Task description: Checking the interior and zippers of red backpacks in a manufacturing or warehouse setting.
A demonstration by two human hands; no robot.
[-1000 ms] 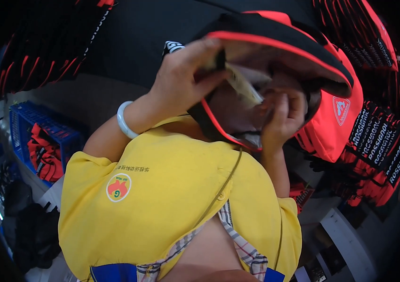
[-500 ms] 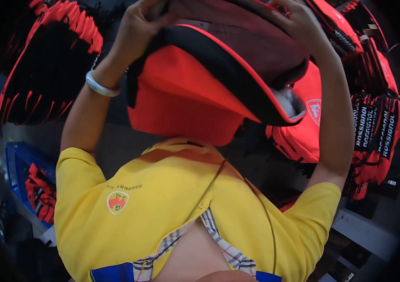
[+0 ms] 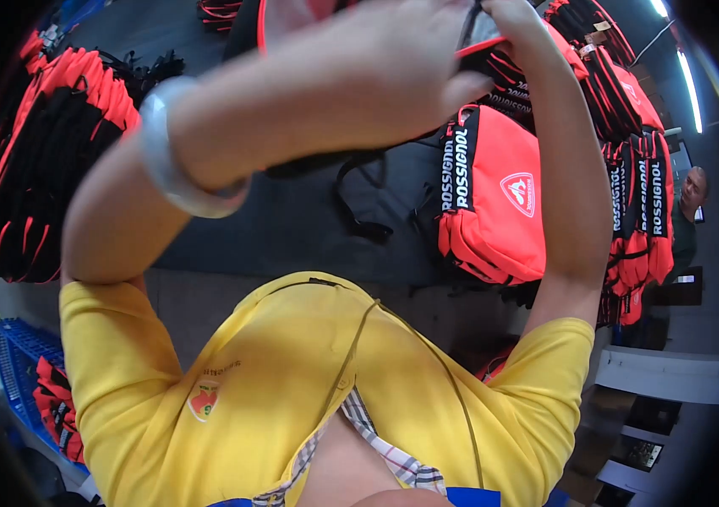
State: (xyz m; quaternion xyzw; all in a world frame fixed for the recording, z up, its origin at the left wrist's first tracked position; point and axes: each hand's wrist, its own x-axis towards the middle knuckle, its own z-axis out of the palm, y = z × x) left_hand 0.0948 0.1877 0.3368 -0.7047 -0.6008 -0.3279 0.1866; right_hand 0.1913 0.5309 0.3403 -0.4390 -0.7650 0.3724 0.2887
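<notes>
A bright red-orange and black zippered bag lies at the top edge of the view, mostly cut off by the frame and covered by my left forearm. My right hand grips its red-trimmed edge, fingers curled. Stretched across the bag, my left hand comes close to my right one; it is smeared by motion, its thumb pointing right, and its fingertips cannot be made out. A black strap trails on the dark table below the bag.
Finished red-orange bags stand at the right, with more stacked behind. A tall pile of black and red pieces stands at the left. A blue crate holds red pieces at lower left. Another person is at the far right.
The bag has moved away from my chest toward the top edge. My left hand has swung right across it, near my right hand. More of the table and the finished bags shows.
</notes>
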